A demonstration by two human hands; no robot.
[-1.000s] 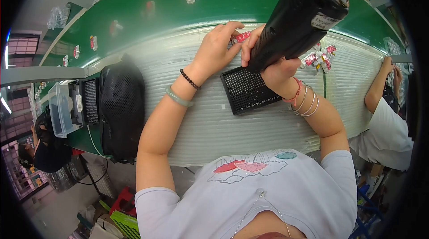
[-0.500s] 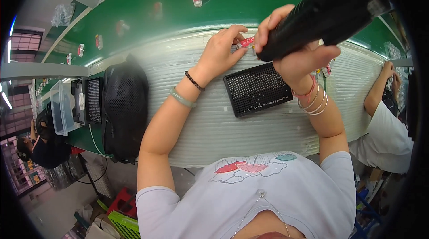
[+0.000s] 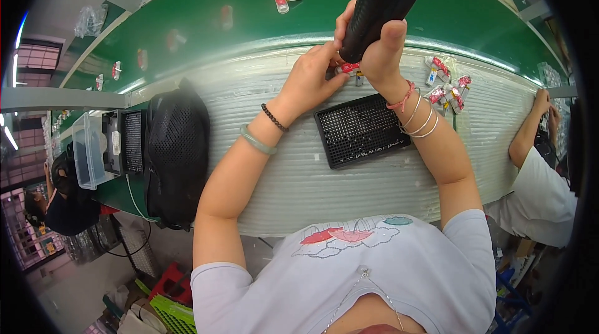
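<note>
My right hand is wrapped round a black electric screwdriver, which is tilted with its lower end over my left fingers. Under that end, my left hand pinches a small red-and-white part between thumb and fingers. A little yellow-and-white piece shows at that part's lower side; the screwdriver's tip is hidden behind my hands. Just below my hands a black tray with a grid of holes lies on the ribbed pale mat, with a scatter of tiny screws along its near side.
Several similar red-and-white parts lie in a cluster right of my right wrist. Another part rests on the green conveyor belt beyond the mat. A black mesh-covered bag stands at the left. A co-worker's arm is at the right.
The screwdriver has swung more upright and leftward with my right hand, and the cluster at the right is now uncovered. My left hand keeps its hold on the small part.
</note>
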